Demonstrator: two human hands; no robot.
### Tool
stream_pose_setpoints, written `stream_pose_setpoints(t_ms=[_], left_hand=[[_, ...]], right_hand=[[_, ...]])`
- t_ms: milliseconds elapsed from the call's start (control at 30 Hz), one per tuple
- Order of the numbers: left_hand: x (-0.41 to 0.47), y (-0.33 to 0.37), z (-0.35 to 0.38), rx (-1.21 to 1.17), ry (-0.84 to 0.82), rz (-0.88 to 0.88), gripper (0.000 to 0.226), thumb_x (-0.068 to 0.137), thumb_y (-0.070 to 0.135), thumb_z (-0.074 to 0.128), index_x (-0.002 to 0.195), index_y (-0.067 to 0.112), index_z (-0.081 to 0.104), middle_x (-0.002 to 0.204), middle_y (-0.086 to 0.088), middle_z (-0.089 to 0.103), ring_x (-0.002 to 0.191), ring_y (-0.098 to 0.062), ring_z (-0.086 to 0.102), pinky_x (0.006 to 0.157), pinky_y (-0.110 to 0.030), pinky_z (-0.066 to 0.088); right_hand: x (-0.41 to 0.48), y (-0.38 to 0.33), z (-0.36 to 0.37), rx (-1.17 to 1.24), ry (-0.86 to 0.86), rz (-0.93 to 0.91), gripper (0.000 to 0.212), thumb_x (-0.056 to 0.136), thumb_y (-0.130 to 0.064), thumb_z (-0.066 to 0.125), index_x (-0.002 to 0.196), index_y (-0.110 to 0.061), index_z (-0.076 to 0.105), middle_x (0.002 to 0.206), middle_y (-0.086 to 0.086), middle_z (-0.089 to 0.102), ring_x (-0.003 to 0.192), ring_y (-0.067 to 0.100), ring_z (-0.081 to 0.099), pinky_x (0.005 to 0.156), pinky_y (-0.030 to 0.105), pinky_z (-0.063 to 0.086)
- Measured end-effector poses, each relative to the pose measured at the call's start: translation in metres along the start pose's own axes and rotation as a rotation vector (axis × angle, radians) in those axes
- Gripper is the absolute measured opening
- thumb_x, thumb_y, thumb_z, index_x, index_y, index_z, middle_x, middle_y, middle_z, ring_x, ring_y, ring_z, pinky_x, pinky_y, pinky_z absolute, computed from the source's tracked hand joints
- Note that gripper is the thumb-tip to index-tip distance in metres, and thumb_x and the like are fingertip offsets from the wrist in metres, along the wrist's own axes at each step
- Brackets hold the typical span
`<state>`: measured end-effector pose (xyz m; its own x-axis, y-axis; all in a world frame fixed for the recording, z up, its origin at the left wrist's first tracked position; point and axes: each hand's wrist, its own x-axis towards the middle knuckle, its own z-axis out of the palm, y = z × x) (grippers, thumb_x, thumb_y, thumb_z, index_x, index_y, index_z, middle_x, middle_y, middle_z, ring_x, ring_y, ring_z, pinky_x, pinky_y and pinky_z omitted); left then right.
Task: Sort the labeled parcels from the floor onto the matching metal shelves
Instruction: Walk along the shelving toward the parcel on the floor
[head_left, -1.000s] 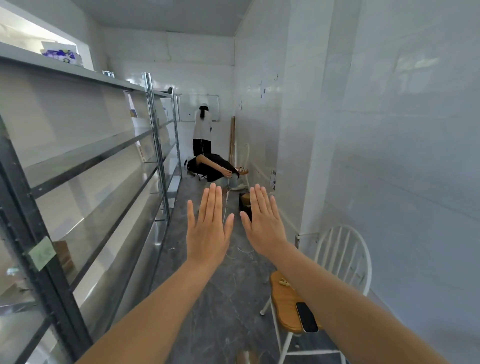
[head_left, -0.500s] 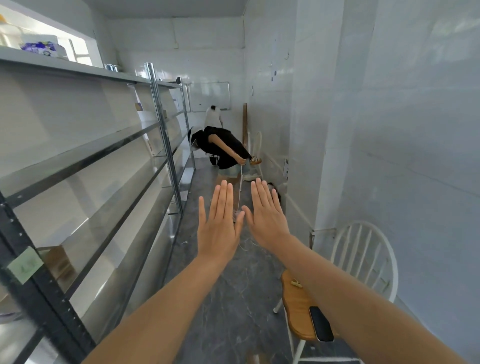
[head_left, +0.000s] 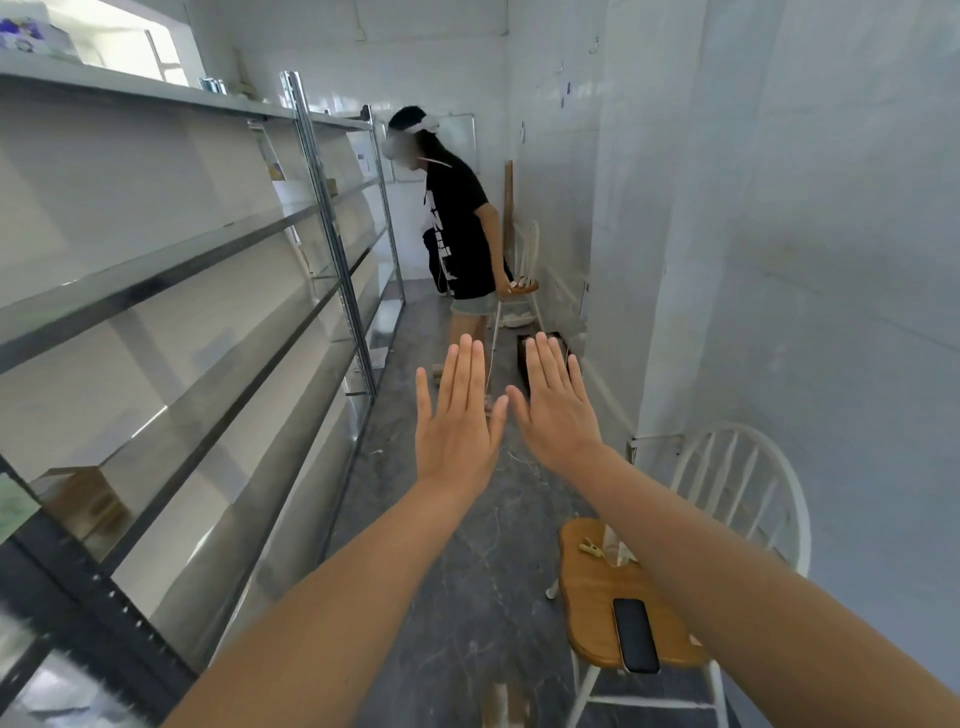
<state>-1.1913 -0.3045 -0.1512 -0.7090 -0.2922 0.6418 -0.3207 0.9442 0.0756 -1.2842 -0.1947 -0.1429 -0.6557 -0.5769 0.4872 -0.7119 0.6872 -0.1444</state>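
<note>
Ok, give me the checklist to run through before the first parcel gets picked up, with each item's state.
1. Hands free: left hand and right hand are flat, holding nothing. Ok.
2. Parcel located: no labelled parcel shows plainly on the floor. Cannot tell.
3. Shelf space: the metal shelves look mostly bare, with one cardboard box on a lower level. Ok.
4. Aisle clear: another person stands in it ahead, and a chair sits at the right. Not ok.
5. Shelf label readable: the green label on the near post is blurred. Cannot tell.
</note>
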Motion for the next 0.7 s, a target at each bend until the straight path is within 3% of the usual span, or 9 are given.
stream_pose_setpoints(t_ms=[100, 233, 700], left_hand=[[-0.005, 0.007, 0.01, 0.002, -0.02, 0.005, 0.066, 0.107, 0.045, 0.023, 0.16, 0.012, 0.004, 0.169, -0.002, 0.001, 0.155, -0.015, 0.0, 0.124, -0.053, 0.011], [-0.004, 0.009, 0.015, 0.001, -0.046, -0.01, 0.066, 0.106, 0.047, 0.019, 0.16, 0.013, 0.001, 0.169, -0.001, -0.002, 0.155, -0.014, -0.004, 0.125, -0.052, 0.007], [0.022, 0.007, 0.054, -0.025, -0.062, 0.02, 0.067, 0.106, 0.048, 0.016, 0.16, 0.012, 0.003, 0.169, -0.002, 0.0, 0.155, -0.014, -0.002, 0.126, -0.049, 0.001]], right_hand=[[-0.003, 0.009, 0.007, -0.008, -0.013, 0.005, 0.069, 0.102, -0.046, 0.006, 0.157, -0.005, 0.0, 0.166, 0.01, -0.004, 0.152, 0.021, -0.009, 0.124, 0.038, -0.006], [-0.003, 0.014, 0.011, 0.026, -0.022, 0.014, 0.066, 0.105, -0.043, 0.017, 0.157, -0.006, -0.001, 0.166, 0.01, -0.005, 0.152, 0.021, -0.01, 0.124, 0.04, -0.005], [0.018, 0.031, 0.029, 0.01, -0.062, 0.043, 0.065, 0.106, -0.042, 0.016, 0.157, -0.007, -0.003, 0.166, 0.009, -0.007, 0.152, 0.02, -0.012, 0.124, 0.039, -0.006]])
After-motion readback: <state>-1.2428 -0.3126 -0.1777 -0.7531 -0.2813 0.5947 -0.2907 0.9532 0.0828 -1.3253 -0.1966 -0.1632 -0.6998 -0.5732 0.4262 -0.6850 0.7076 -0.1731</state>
